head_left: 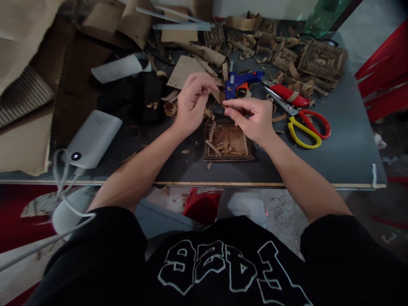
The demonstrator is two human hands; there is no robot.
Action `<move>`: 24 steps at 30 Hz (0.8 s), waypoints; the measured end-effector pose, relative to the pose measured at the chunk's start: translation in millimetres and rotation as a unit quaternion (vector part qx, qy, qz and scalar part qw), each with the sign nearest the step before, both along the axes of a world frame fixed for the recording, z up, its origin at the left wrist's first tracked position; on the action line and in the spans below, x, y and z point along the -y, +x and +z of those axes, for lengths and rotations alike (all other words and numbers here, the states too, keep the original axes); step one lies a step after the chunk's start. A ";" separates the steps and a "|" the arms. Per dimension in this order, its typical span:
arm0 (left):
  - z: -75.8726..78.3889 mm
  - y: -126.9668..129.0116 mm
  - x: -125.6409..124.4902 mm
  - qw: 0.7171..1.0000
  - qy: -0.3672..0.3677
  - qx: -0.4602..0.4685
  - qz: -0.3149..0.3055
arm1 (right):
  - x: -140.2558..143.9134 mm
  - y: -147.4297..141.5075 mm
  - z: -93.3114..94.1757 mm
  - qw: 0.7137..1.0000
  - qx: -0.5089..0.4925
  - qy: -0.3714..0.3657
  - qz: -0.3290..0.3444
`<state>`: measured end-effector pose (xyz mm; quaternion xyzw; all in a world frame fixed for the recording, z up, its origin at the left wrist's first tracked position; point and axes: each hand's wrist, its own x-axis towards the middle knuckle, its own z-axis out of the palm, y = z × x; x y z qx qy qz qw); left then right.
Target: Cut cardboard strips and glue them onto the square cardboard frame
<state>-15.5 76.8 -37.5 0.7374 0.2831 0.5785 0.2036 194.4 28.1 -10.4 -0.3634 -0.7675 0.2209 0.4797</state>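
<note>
A black shirt fills the lower frame. Above the cardboard tray at centre, left hand and right hand pinch a cardboard strip, fingers closed, glue gun close behind.

Both hands above a cardboard tray — glue gun just beyond.

A dark grey counter with a pale wooden front edge fills the view. Beyond its far edge stands a light wall. Right of the counter, red furniture; below it, a speckled concrete floor.
</note>
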 end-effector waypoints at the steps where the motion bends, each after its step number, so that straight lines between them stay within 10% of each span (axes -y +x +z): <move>1: 1.4 0.0 1.2 1.000 -0.005 0.000 -0.001 | 0.1 -0.2 0.4 1.000 0.000 0.001 -0.002; 24: 2.2 -0.7 8.2 0.988 -0.117 0.008 -0.100 | 2.9 -1.4 4.6 1.000 0.010 0.013 0.001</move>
